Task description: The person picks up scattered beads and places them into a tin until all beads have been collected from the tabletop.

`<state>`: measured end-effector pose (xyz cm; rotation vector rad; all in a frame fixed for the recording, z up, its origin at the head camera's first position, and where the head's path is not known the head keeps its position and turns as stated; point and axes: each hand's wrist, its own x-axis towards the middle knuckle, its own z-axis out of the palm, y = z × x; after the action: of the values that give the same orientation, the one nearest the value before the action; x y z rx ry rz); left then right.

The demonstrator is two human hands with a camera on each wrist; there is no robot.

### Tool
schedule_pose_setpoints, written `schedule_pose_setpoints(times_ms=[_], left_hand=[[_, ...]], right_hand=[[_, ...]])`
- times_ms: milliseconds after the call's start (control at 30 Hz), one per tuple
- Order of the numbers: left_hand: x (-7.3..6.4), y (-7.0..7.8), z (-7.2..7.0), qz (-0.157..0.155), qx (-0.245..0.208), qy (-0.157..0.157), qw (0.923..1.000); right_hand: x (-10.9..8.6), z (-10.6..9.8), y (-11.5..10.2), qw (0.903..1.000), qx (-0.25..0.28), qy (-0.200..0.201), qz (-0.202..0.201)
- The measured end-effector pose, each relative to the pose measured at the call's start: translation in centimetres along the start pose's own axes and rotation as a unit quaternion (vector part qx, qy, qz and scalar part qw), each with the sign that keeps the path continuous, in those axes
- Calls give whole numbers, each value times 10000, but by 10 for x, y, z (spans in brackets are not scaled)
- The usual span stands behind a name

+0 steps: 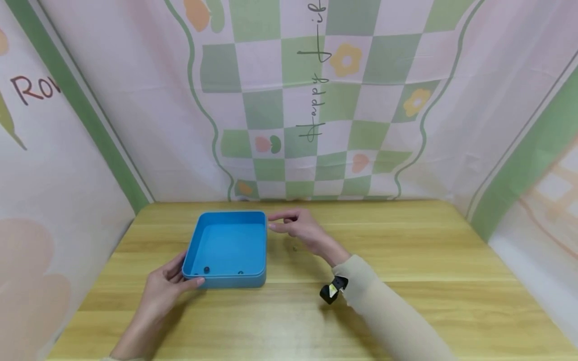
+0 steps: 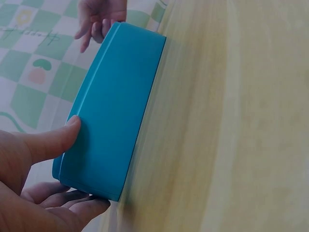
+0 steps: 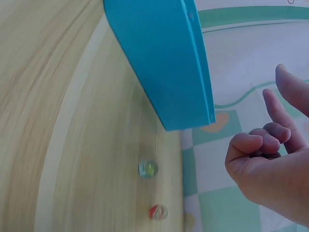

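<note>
My left hand [image 1: 164, 286] grips the near-left corner of a shallow blue box [image 1: 232, 243], thumb on its front wall and fingers around the side. In the left wrist view those fingertips reach the box's lower edge. Inside, a dark marble [image 1: 206, 269] and another small round thing [image 1: 241, 273] lie along the near wall. My right hand [image 1: 301, 229] is beside the box's far-right corner, index finger and thumb extended towards it, the other fingers curled in. A greenish clear marble [image 3: 147, 168] and a red-and-clear marble [image 3: 158, 212] lie on the table near the box.
The wooden table [image 1: 406, 301] ends at the back against a patterned cloth [image 1: 302, 100]. Cloth walls also rise at the left and right. A black wrist device [image 1: 333, 291] sits at the right sleeve cuff.
</note>
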<state>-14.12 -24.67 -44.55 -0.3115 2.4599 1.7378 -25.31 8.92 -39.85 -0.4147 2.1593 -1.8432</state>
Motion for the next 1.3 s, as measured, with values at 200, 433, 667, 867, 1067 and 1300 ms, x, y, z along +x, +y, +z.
schedule_pose_setpoints(times_ms=[200,433,667,867,1067,1300], left_hand=[[0,0,-1,6,5,-3,10000],[1,1,-2,47,17,-53,10000],[2,0,-1,60,33,-36,10000],[2,0,-1,10,54,10,10000],[2,-1,-1,19,130,15,9999],[1,0,-1,-2,35,4,10000]], right_hand=[[-5,-11,5,9993,-186,211,229],[-10,-27,16,9983,-444,327,203],[-17,-39,26,9977,-552,364,135],[-16,-48,39,9967,-543,515,318],[-19,-54,44,9935,-806,713,377],[-22,-61,47,9908,-950,768,580]])
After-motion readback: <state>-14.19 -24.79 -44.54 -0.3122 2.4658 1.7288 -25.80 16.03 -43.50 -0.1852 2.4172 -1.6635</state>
